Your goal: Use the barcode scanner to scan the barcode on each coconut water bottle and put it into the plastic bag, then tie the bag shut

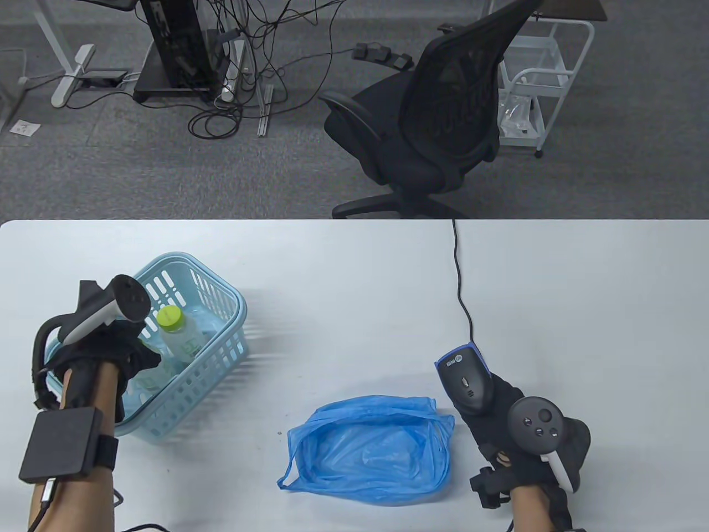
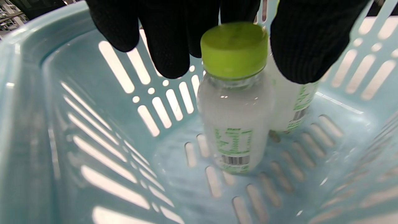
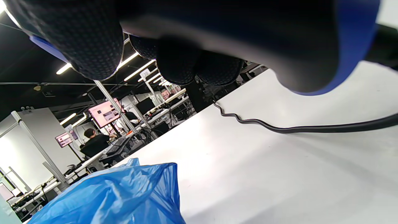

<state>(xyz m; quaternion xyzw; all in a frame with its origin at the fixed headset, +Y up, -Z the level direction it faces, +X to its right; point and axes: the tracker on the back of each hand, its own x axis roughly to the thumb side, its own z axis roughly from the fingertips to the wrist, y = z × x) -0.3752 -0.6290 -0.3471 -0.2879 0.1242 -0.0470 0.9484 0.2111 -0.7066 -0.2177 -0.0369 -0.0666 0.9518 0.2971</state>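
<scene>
Two coconut water bottles with lime-green caps stand in a light blue basket [image 1: 221, 288]. The nearer bottle [image 2: 234, 124] shows its barcode, and the second bottle [image 2: 293, 105] stands just behind it. My left hand [image 1: 138, 354] reaches into the basket. Its fingers [image 2: 168, 40] and thumb [image 2: 307, 40] hang spread on either side of the nearer cap and are not closed on it. One bottle [image 1: 178, 332] shows in the table view. My right hand [image 1: 498, 410] grips the barcode scanner [image 1: 465, 379], held just right of the open blue plastic bag [image 1: 368, 443].
The scanner's black cable [image 1: 460, 277] runs across the table to its far edge. A black office chair [image 1: 432, 116] stands beyond the table. The basket wall [image 2: 31, 99] closes around my left hand. The bag's edge [image 3: 118, 196] lies below the scanner [image 3: 248, 37].
</scene>
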